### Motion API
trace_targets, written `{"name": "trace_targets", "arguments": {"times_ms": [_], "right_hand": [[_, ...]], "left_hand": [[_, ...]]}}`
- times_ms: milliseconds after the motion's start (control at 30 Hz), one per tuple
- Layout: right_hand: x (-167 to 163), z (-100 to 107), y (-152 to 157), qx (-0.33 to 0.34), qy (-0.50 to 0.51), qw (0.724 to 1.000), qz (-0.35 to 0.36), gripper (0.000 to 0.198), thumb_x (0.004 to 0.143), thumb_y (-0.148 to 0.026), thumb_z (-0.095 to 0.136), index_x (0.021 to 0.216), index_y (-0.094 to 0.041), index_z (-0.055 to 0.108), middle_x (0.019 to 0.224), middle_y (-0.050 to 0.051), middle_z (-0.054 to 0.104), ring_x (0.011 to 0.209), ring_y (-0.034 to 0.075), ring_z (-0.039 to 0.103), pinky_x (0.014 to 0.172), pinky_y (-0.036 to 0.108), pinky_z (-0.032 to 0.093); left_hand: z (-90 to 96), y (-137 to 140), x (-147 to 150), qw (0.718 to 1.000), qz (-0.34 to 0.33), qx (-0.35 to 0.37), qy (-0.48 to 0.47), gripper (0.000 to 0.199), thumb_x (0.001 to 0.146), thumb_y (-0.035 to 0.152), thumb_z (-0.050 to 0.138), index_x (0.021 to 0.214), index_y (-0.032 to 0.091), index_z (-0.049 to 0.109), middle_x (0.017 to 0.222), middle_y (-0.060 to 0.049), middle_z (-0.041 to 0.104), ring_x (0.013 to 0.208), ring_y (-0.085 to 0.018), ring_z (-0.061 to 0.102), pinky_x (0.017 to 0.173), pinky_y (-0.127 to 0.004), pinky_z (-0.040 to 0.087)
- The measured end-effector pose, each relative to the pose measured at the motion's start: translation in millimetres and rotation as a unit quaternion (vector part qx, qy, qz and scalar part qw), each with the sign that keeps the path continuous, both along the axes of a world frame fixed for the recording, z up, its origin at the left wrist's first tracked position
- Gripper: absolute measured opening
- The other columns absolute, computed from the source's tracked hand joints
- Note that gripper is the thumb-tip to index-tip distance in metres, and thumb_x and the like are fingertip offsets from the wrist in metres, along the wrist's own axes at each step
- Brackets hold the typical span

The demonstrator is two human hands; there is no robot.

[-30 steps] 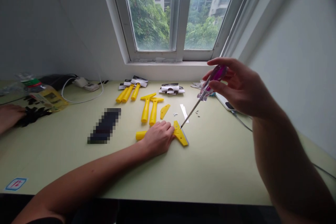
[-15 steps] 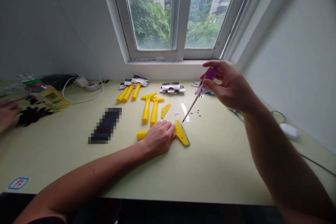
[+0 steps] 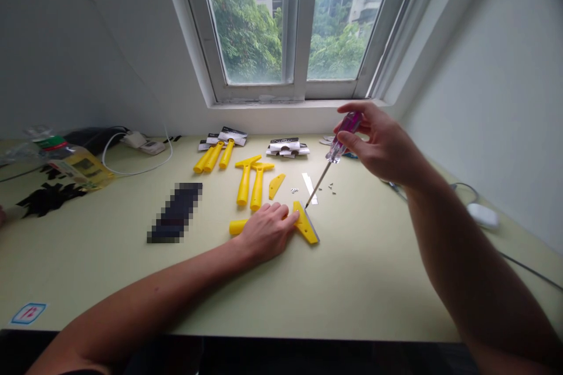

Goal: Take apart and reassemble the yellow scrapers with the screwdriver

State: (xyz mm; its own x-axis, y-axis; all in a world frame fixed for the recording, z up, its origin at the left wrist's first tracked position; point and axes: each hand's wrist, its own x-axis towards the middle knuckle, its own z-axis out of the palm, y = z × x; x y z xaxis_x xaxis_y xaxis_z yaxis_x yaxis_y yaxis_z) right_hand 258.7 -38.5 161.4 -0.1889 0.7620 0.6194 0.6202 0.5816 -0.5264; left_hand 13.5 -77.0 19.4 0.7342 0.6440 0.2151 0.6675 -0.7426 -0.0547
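- Two-handed, worked on the pale green tabletop [image 3: 352, 281], apparently for a firm, flat backing.
- Clasped the yellow scraper [image 3: 309, 232], lying mid-table with its head to the right, in the left hand [image 3: 266, 233], with fingers curled snugly round the neck and thumb on the head, likely against twisting.
- Slanted the purple-handled screwdriver [image 3: 335, 152] down from the right hand [image 3: 376, 143], with thumb and fingers closed round the grip, perhaps for easy turning; aimed its tip at the scraper's blade edge, too fine to tell whether touching.
- Had two T-shaped scraper handles [image 3: 243, 184] side by side just beyond, probably for reach.
- Had a yellow clamp plate [image 3: 277, 186] beside them.
- Had white blade strips [image 3: 310, 187] overlapped.
- Had tiny metal fasteners [image 3: 332, 187] clustered either side, presumably sorted.
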Motion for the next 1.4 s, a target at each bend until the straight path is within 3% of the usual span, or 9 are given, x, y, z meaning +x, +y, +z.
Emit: {"name": "trace_targets", "arguments": {"times_ms": [1000,1400], "right_hand": [[1.7,2.6,-4.2,-0.013,0.006,1.0,-0.004,0.039,0.083,-0.028,0.063,0.121,-0.027,0.053,0.096,0.005,0.067,0.09,0.025,0.066,0.082,0.045,0.055],[-0.3,1.5,-4.6,-0.017,-0.006,1.0,0.004,0.036,0.084,-0.029,0.062,0.118,-0.023,0.052,0.096,0.006,0.064,0.094,0.024,0.063,0.082,0.041,0.054]], "left_hand": [[5.1,2.4,1.7,1.0,-0.011,-0.001,0.009,0.027,0.099,0.029,0.038,0.112,0.019,0.06,0.088,-0.007,0.059,0.077,-0.019,0.055,0.069,-0.032,0.045],[-4.5,2.8,-2.1,0.999,-0.024,0.023,-0.023,0.031,0.098,0.029,0.041,0.124,0.021,0.056,0.096,-0.007,0.06,0.087,-0.021,0.054,0.076,-0.035,0.046]]}}
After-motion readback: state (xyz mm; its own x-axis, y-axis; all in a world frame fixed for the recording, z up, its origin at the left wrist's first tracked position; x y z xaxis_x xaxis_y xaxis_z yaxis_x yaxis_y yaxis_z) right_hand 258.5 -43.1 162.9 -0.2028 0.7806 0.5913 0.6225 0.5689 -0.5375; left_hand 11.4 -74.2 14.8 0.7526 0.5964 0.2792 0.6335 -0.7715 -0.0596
